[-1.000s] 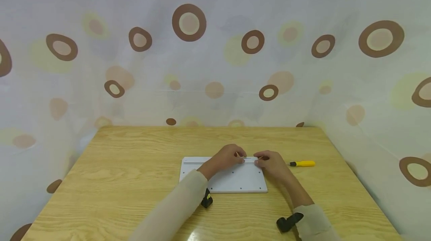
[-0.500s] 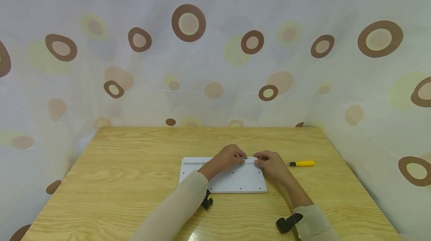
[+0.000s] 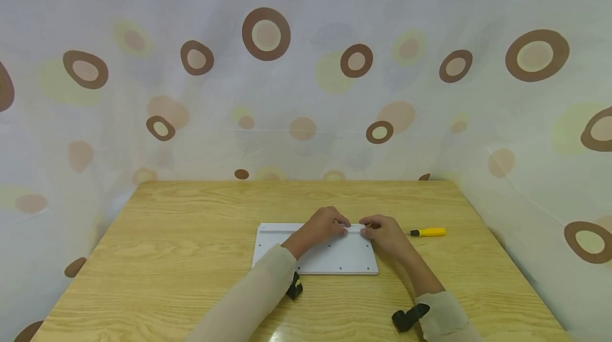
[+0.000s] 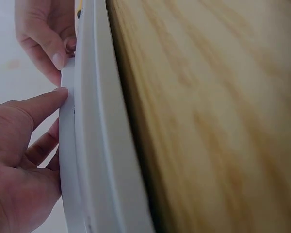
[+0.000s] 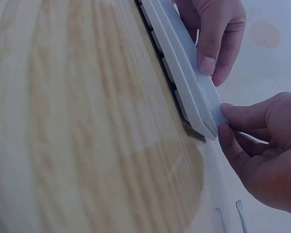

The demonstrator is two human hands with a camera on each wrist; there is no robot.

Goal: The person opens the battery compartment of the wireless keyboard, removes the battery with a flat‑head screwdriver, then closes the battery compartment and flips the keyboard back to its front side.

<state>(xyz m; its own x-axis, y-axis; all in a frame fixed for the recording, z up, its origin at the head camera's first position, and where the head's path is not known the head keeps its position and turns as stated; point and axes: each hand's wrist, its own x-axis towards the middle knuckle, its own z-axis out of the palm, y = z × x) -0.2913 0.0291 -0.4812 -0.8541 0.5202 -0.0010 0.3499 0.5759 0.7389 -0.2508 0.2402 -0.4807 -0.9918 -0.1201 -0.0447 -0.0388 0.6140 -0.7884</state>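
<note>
Left hand (image 3: 323, 226) and right hand (image 3: 386, 232) pinch the keyboard (image 3: 334, 258) by its edge; this likely steadies it. The screwdriver (image 3: 430, 232) lies aside.

Left hand (image 3: 322, 229) and right hand (image 3: 386, 233), both gripping.
The right hand is just right of the left hand, its fingertips pointing toward it.

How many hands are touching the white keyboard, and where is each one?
2. The left hand is at the keyboard's far edge, right of its middle; the right hand is at its far right corner.
</note>
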